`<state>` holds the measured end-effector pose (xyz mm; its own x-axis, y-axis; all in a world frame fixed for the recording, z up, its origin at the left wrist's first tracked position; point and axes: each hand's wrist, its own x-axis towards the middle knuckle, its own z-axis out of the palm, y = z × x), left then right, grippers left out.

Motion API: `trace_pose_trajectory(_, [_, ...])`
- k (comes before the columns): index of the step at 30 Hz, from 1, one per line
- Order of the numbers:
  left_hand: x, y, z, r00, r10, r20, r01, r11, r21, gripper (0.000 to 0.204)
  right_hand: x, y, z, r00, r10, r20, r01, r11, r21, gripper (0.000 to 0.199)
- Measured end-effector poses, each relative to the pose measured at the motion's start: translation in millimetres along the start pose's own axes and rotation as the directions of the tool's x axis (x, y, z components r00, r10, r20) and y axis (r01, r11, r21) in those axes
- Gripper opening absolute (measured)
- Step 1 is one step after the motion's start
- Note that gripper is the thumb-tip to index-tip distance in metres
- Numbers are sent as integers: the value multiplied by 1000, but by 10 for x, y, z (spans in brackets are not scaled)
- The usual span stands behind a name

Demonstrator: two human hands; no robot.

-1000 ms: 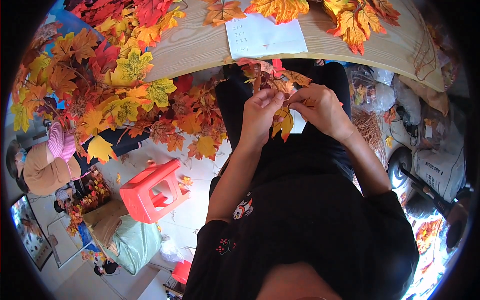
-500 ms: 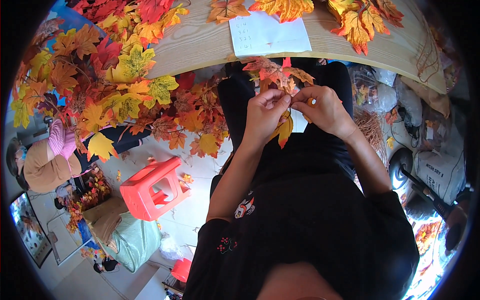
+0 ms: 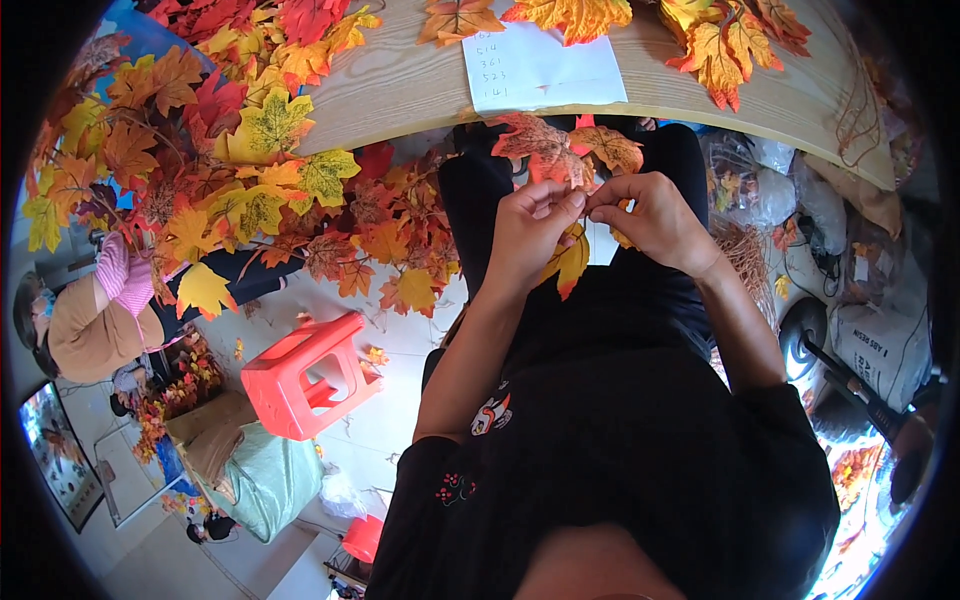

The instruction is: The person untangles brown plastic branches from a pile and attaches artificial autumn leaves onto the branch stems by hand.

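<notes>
Over my lap, close to the table's front edge, both hands meet at a sprig of artificial maple leaves (image 3: 541, 150). My left hand (image 3: 540, 222) pinches the sprig's stem between thumb and fingers. Against it, my right hand (image 3: 645, 222) has its thumb and forefinger closed on the same stem. Reddish-brown and orange leaves fan out above the fingers, and a yellow-orange leaf (image 3: 573, 262) hangs below the left hand. The exact spot where the fingertips meet is small and partly hidden.
A wooden table (image 3: 400, 85) spans the top, bearing a sheet of paper (image 3: 540, 70) and loose leaves (image 3: 725, 50). Leaf garlands (image 3: 270, 200) spill over its left side. A red stool (image 3: 305, 375) stands on the left floor; plastic bags (image 3: 760, 190) lie right. Another person (image 3: 105, 325) is at far left.
The leaves above my fingers have turned and spread a little, showing more of the orange-brown one. Both hands stay pinched at nearly the same place.
</notes>
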<state>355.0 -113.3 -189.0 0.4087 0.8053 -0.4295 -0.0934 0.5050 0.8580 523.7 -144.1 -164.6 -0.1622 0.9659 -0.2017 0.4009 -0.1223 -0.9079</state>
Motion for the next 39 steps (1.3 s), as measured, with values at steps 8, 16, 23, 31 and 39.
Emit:
trace_pose_trajectory(8, [-21,-31,15,994,107,34,-108,993,39,11,19,99,45,999,42,2,-42,985,169,10])
trace_pose_trajectory(16, [-16,-147,-7,994,72,79,-71,997,-16,11,29,219,159,979,185,84,-192,707,681,14])
trace_pose_trajectory(23, [96,-164,-113,631,691,353,-674,263,690,11,176,176,-50,951,153,-267,-57,940,338,10])
trace_pose_trajectory(31, [71,121,-34,874,-242,422,461,685,-563,22,266,55,-48,894,-309,-324,107,850,-516,9])
trace_pose_trajectory(39, [37,-268,-154,904,-242,354,428,497,-755,21,618,-878,-154,755,-620,-212,370,670,-643,11])
